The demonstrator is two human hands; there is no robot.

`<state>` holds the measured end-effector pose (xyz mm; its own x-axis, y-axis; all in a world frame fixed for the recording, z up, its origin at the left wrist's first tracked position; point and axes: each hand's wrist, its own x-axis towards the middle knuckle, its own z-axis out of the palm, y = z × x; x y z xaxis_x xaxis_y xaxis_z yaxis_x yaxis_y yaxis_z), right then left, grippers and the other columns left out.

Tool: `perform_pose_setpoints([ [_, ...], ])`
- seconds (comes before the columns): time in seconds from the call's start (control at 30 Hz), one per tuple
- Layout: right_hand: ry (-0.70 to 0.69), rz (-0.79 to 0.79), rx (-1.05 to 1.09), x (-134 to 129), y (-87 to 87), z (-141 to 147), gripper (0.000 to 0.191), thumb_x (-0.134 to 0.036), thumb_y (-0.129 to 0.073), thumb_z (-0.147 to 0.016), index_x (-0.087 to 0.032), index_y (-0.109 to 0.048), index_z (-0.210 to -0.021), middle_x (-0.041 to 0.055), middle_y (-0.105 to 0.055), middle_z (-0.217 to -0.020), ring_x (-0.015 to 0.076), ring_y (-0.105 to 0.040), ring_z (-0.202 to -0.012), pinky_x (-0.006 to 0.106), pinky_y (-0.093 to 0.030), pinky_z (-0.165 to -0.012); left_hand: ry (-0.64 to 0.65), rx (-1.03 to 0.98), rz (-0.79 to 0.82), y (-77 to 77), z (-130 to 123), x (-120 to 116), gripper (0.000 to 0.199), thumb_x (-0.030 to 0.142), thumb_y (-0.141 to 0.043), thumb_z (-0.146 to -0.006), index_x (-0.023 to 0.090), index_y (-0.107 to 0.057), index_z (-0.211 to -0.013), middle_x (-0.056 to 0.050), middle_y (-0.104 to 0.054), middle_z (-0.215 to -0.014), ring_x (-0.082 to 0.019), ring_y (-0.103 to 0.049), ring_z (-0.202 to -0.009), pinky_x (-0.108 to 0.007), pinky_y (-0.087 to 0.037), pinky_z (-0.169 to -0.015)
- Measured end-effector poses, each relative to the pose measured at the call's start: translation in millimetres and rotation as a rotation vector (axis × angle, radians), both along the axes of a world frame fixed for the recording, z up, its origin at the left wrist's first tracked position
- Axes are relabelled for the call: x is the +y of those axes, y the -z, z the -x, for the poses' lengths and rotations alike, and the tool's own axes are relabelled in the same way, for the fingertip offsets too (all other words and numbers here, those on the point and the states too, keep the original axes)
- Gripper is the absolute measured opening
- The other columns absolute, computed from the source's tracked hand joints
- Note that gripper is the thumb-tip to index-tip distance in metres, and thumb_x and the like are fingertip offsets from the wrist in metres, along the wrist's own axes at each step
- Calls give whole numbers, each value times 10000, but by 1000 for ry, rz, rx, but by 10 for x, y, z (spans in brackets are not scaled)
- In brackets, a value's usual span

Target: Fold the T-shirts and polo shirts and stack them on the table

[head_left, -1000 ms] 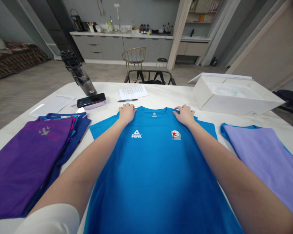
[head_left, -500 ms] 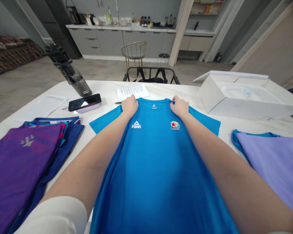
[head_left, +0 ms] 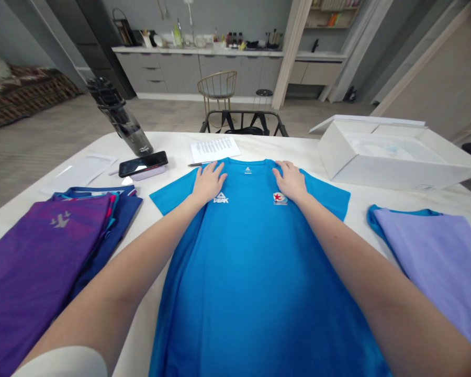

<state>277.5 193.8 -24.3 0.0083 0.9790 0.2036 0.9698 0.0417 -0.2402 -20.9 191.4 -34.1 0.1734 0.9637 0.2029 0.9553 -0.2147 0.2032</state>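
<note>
A blue short-sleeved T-shirt (head_left: 247,262) lies spread face up on the white table, its collar at the far side. White lettering and a small colourful badge mark its chest. My left hand (head_left: 209,183) rests flat on the left shoulder of the shirt, fingers spread, just above the lettering. On the opposite shoulder lies my right hand (head_left: 290,180), palm down with its fingers stretched out, beside the badge. Neither hand grips the cloth. The shirt's hem runs out of view at the bottom.
Folded shirts, a purple one (head_left: 51,246) on top, are stacked at left. A lilac folded shirt (head_left: 427,251) lies right, below an open white box (head_left: 400,170). A bottle (head_left: 127,128), phone (head_left: 143,163), pen (head_left: 198,164) and printed paper (head_left: 215,149) are at the back.
Both hands have let go of the shirt's shoulders and opened, now lying flat on the cloth slightly nearer to me. The shirt has stayed in about the same place.
</note>
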Motion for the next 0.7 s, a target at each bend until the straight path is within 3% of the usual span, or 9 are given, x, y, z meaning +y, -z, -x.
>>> perform_pose_setpoints([
  [0.13,250,6,51,-365,-131,-353,585,-489,-212,-1068,-185,-571,-1415,180,-537,-1481,363,-524,-1311,508,-443,-1060,-244,-106,-13,-2,267,-276,608,415,-289,-1057,129,-337,-1592,-198,-300,-1664,-333,-298,-1540,-521,-311,-1220],
  [0.3,374,90,192,-616,-88,-830,695,-534,-155,-1056,-111,-621,-1351,240,-627,-1358,372,-583,-1271,482,-446,-1067,-290,-186,43,0,566,-468,616,341,-272,-1039,22,-345,-1560,-245,-362,-1622,-298,-316,-1540,-433,-298,-1246],
  [0.47,323,195,185,-671,147,-1041,754,-508,-43,-1056,-110,-515,-1488,205,-514,-1528,342,-436,-1447,519,-328,-1183,-382,-190,246,27,725,-500,704,466,-140,-1045,52,-343,-1576,-199,-327,-1656,-301,-273,-1558,-505,-256,-1259],
  [0.6,278,267,101,-660,242,-1150,751,-540,-55,-1050,-131,-340,-1612,139,-241,-1699,316,-194,-1570,533,-167,-1256,-345,-76,250,65,871,-525,709,483,-132,-1039,95,-323,-1601,-140,-231,-1700,-285,-189,-1585,-521,-165,-1282],
  [0.7,245,308,84,-646,245,-1239,752,-556,-54,-1044,-159,-292,-1638,102,-193,-1715,299,-150,-1582,525,-141,-1267,-302,0,242,98,971,-524,706,483,-140,-1038,112,-294,-1619,-118,-204,-1709,-277,-176,-1588,-497,-160,-1285],
])
